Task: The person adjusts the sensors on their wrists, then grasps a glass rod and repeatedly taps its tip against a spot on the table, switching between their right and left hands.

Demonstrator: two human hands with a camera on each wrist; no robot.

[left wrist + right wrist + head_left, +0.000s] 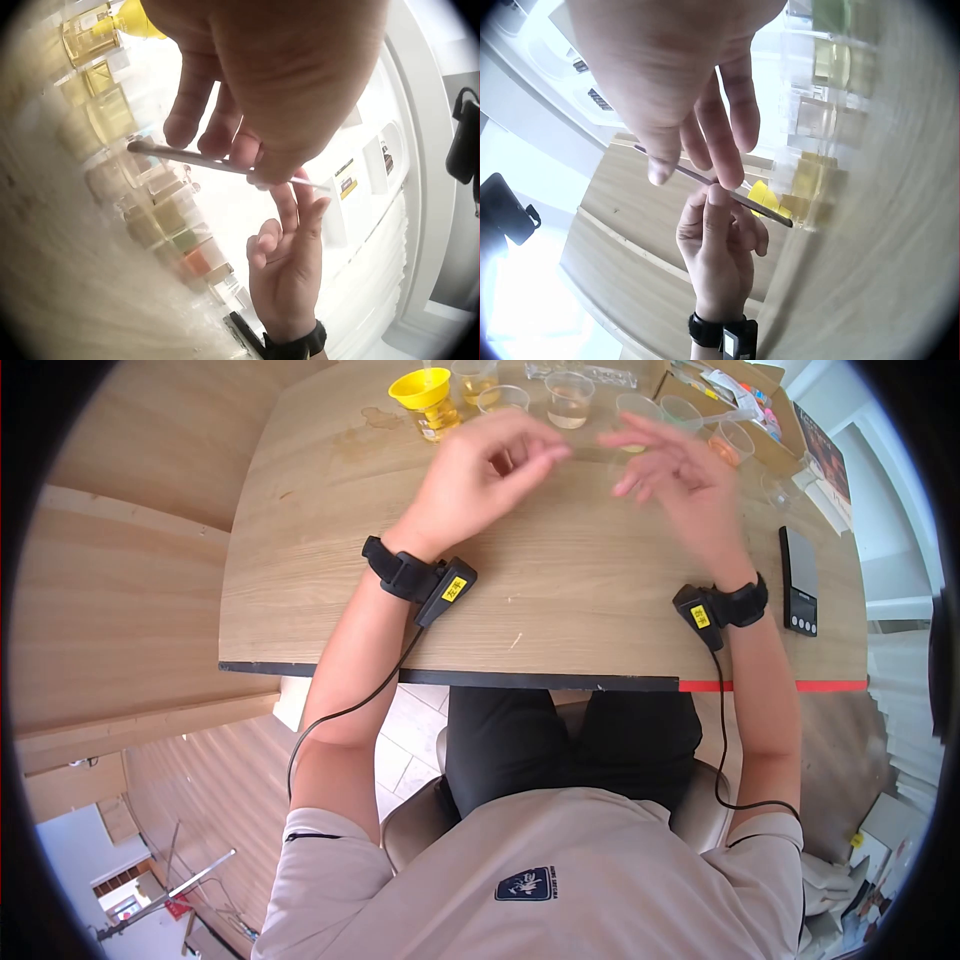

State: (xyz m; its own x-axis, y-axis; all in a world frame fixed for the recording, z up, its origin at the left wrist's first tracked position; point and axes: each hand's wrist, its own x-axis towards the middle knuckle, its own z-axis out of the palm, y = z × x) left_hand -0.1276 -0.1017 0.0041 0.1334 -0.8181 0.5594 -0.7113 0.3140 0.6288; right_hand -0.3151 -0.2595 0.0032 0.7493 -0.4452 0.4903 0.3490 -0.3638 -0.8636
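My left hand (478,478) pinches a thin, straight rod (191,157) between thumb and fingers, above the table. In the left wrist view one end of the rod is rounded and greyish; the other tapers to a pale tip. Facing it, my right hand (690,482) is raised with its fingers loosely spread, slightly blurred in the head view. In the right wrist view its thumb and fingertips come close to the rod and overlap it. Beyond the hands stand a yellow funnel (422,392) on a container of amber liquid and a clear cup (570,402) of liquid.
Several more plastic cups line the far side, among them one with orange contents (730,444). A cardboard box (785,448) of assorted items sits at the back right. A black digital scale (798,582) lies near the right edge of the wooden table (560,620).
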